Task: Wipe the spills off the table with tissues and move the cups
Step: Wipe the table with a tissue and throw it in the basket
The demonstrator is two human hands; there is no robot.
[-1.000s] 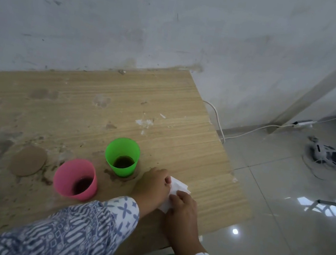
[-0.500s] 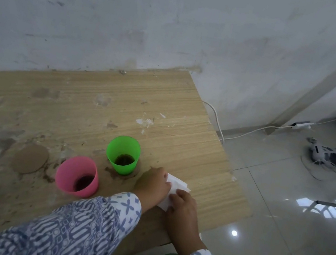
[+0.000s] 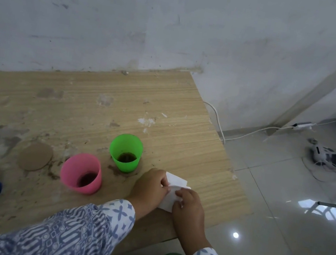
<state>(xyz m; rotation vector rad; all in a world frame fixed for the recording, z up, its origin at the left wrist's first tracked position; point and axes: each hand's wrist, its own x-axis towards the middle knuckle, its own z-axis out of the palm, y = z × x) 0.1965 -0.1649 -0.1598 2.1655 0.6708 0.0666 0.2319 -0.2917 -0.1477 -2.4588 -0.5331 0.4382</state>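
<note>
The left hand (image 3: 150, 188) and the right hand (image 3: 189, 206) meet near the front edge of the table (image 3: 167, 96), not far from its right front corner. Both pinch one white tissue (image 3: 170, 194) between thumb and fingers, and the tissue lies partly on the wood. It looks like they are folding or bunching it up to get it ready, so the wiping has not begun.

Just beside the left hand, further from the front edge, stands the green cup (image 3: 126, 152). It has dark drink inside and a brown wet spill (image 3: 114, 169) around its bottom. The pink cup (image 3: 81, 173) stands to the left of it, also with dark drink inside. More brown marks dot the wood near the left edge.

Next, I think the tissue should be pressed on the brown spill by the green cup. The cup may need to be lifted away first, slowly, so no drink tips out.

There is no writing or label to read on anything.
</note>
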